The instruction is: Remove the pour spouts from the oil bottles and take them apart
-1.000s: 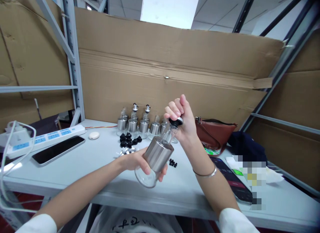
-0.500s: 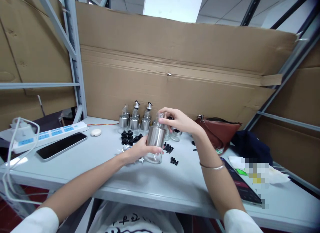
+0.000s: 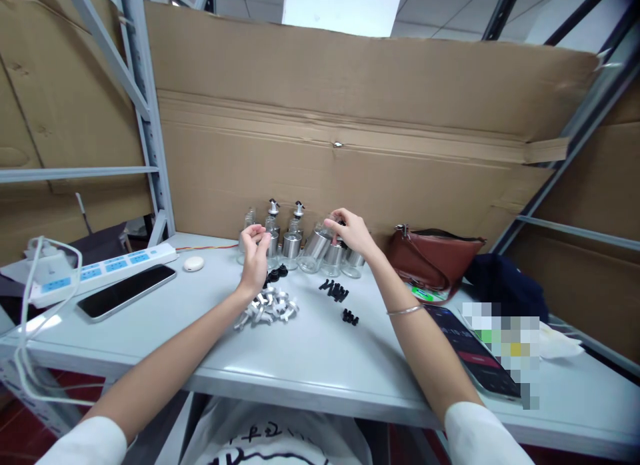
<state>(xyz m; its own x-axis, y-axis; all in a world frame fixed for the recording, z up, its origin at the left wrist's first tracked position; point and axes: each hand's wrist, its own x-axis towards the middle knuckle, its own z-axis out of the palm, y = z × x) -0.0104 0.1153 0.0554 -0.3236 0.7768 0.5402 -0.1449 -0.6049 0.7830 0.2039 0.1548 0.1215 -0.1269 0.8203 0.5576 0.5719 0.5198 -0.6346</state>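
My right hand point(image 3: 353, 230) grips the neck of a glass bottle point(image 3: 316, 244) with a silver metal sleeve. The bottle leans toward the right, its base low among the other sleeved bottles. My left hand point(image 3: 254, 255) is raised in front of the leftmost bottle point(image 3: 249, 217), fingers loosely curled and apart from the thumb; nothing shows in it. It hides part of that bottle and some black stoppers point(image 3: 276, 273). Two bottles at the back carry silver-and-black pourer tops point(image 3: 299, 209). Below my left hand lies a pile of silver pourer parts point(image 3: 269, 306).
Small black pieces point(image 3: 334, 290) lie in two groups mid-table. On the left are a power strip point(image 3: 103, 272), a phone point(image 3: 127, 292) and a white round object point(image 3: 193, 264). On the right are a brown bag point(image 3: 433, 255) and a tablet-like screen point(image 3: 475, 352). Cardboard point(image 3: 350, 105) stands behind.
The bottle has moved from in front of me back to the row, now tilted. My left hand has let go of it and moved left and up. The silver parts are now uncovered.
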